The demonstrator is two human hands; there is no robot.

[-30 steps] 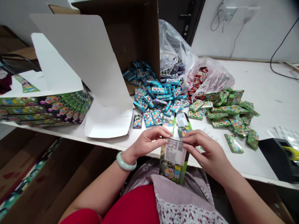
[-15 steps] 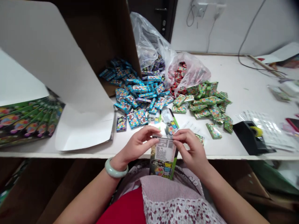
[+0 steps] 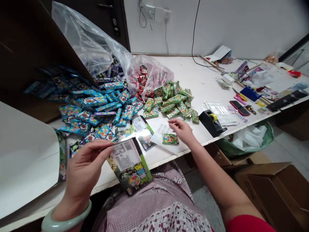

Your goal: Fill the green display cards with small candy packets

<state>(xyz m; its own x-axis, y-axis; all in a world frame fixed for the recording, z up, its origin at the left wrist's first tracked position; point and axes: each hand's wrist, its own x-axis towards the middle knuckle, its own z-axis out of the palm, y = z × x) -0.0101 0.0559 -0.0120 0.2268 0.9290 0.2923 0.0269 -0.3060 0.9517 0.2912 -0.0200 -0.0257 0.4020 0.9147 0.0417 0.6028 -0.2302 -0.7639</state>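
My left hand (image 3: 88, 164) pinches the top corner of a flat printed packet (image 3: 131, 169), black and green with a pale text panel and a colourful wheel picture. The packet hangs tilted over the table's front edge. My right hand (image 3: 181, 130) has thumb and fingers drawn together at the upper edge of a white sticker sheet (image 3: 160, 129); what they pinch is too small to make out. A small green box (image 3: 170, 139) lies on that sheet, just below my right fingers. Another printed packet (image 3: 145, 141) lies flat between my hands.
Piles of small blue boxes (image 3: 96, 103) and green boxes (image 3: 178, 101) cover the table behind. A clear plastic bag (image 3: 154, 71) holds red ones. A black tape dispenser (image 3: 211, 124) stands right, near a phone (image 3: 239, 108). A white carton (image 3: 26, 161) is at left.
My right hand has left the packet and moved right to the sticker sheet. My left hand has carried the packet leftward. The view has turned right.
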